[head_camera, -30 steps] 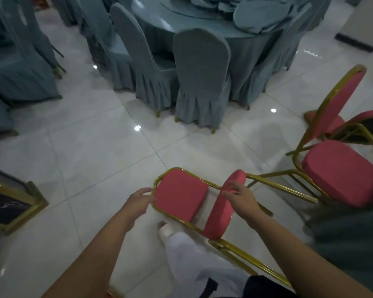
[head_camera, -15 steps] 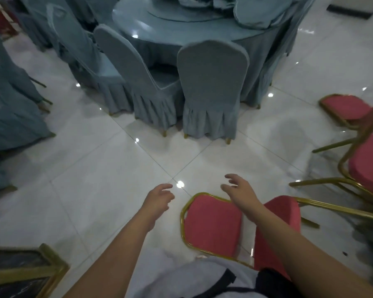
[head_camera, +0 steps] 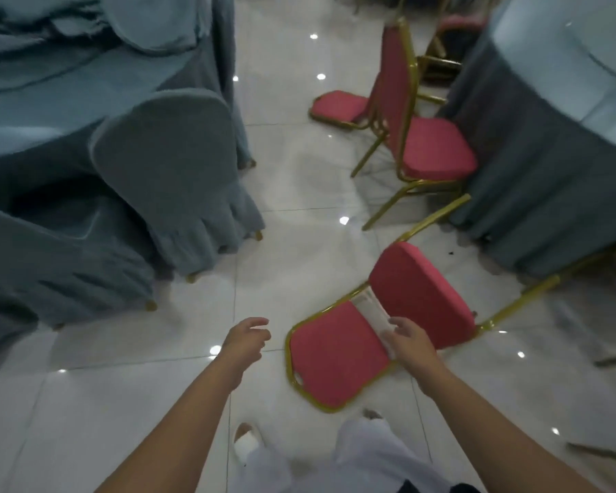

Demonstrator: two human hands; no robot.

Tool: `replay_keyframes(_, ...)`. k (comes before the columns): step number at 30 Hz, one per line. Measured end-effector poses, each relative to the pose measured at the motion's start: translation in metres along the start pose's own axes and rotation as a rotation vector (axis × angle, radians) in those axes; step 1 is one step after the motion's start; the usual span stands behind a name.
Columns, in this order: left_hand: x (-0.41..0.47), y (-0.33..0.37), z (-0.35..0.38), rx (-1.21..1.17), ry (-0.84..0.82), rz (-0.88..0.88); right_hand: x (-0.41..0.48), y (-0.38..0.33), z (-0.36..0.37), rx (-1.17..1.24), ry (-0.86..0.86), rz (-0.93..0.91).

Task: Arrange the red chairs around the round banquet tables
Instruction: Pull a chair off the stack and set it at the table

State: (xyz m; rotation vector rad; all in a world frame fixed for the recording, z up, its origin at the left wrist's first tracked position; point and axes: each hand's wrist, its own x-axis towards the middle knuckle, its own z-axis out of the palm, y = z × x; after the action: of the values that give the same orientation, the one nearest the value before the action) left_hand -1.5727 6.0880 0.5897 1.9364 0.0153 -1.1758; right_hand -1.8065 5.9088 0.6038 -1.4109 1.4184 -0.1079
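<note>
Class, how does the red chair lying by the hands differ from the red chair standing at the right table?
The fallen chair lies on its back; the standing chair is upright. The fallen chair is mid-aisle; the standing chair faces the right table. The right hand is over the fallen chair, not the standing chair. Both: red padding, gold frames.

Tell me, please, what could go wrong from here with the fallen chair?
1. The fallen red chair lies right at the person's feet, so a step forward could trip them.
2. Its gold legs reach beside the upright red chair and the tablecloth; swinging it up might knock or snag them.
</note>
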Motion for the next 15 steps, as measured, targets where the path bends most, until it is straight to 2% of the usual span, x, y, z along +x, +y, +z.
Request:
replay_keyframes(4,0.003,0.012,0.008,-0.054,-0.072,0.016,-0.039,0.021,0.003,0.088,0.089,0.023)
replay_keyframes(8,0.004,0.008,0.025,0.049,-0.193,0.040,-0.055,0.059,0.009,0.128,0.121,0.134)
replay_keyframes(15,0.025,-0.045,0.020,0.309,-0.166,-0.120,-0.045,0.122,0.041,0.160,0.061,0.326)
